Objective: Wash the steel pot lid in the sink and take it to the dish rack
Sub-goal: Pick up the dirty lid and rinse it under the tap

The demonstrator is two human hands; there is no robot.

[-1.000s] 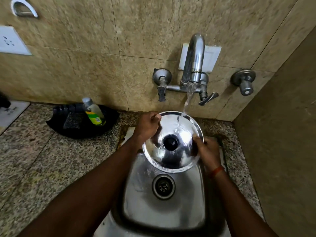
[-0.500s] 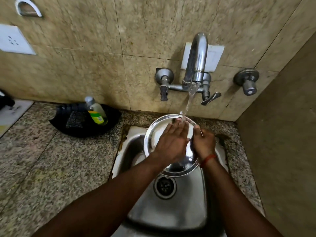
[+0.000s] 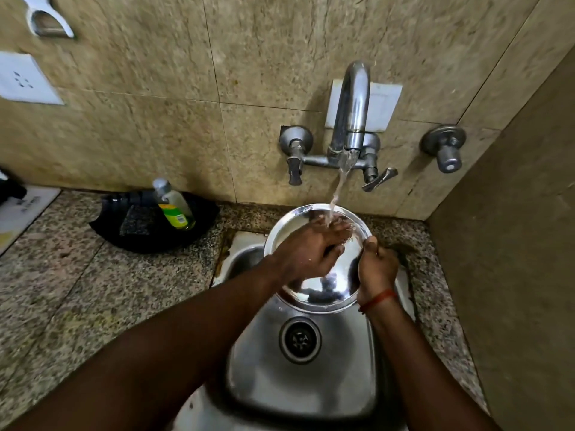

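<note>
Right hand (image 3: 375, 269) grip closed on right rim of steel pot lid (image 3: 314, 293), holding it tilted over sink (image 3: 305, 384). Left hand (image 3: 308, 250) open, flat on lid's face, gripping nothing (rubbing, likely). Tap (image 3: 350, 119) stream hits fingers (image 3: 337, 227). Wash underway; dish rack not in view, carry not yet done.

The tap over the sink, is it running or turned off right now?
Running. A stream of water falls from the tap onto the left hand spread across the steel lid.
</note>
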